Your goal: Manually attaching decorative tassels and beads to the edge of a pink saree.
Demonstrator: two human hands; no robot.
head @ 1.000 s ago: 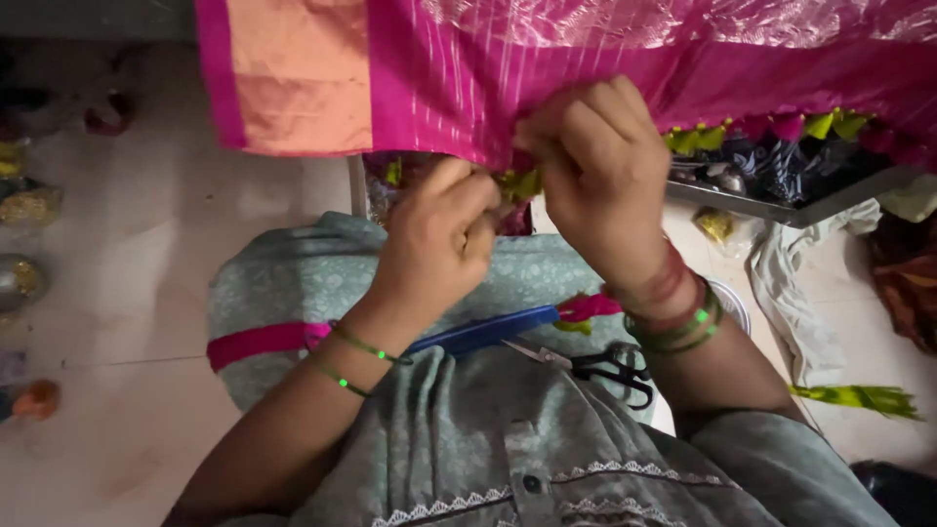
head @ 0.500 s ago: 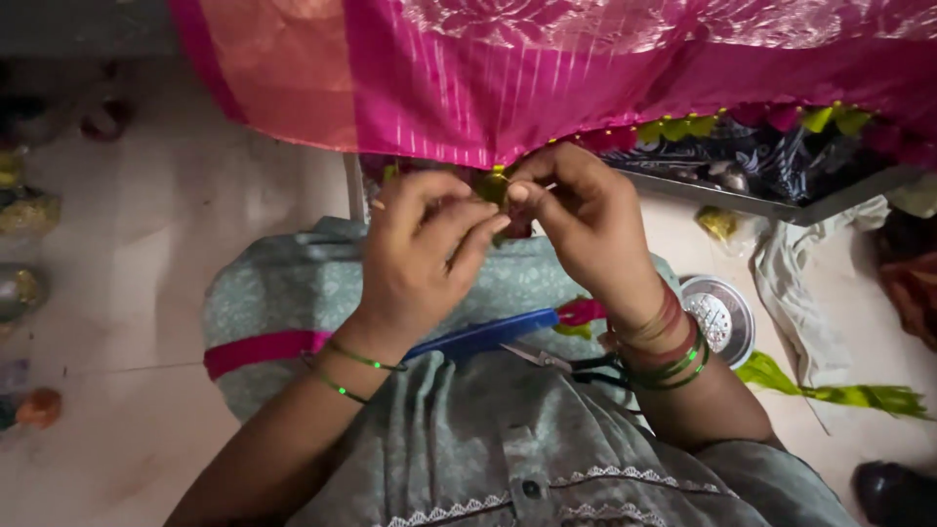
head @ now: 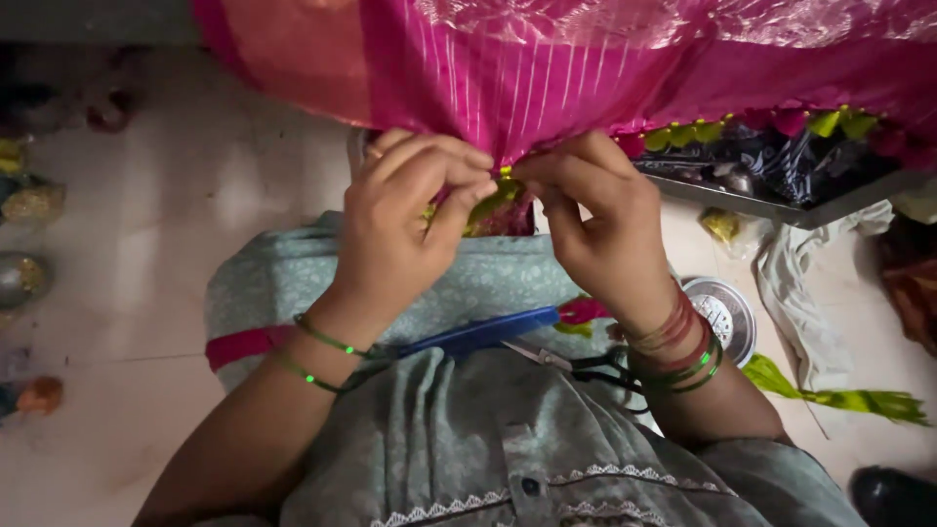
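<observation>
Centrally, left hand point(head: 405, 229) and right hand point(head: 605, 229) fingertips pinched shut on yellow-green tassel point(head: 491, 200), at pink fabric point(head: 547, 78) hem, scissors point(head: 586, 366) on lap below.

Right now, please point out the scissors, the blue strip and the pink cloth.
scissors point(head: 597, 369): head view, on the black handles.
blue strip point(head: 478, 335): head view, on its middle.
pink cloth point(head: 547, 78): head view, on the striped part.

I wear a grey-green printed tunic point(head: 459, 439) with white lace trim, thin green bangles point(head: 322, 356) on my left wrist, red and green bangles point(head: 678, 351) on my right.
</observation>
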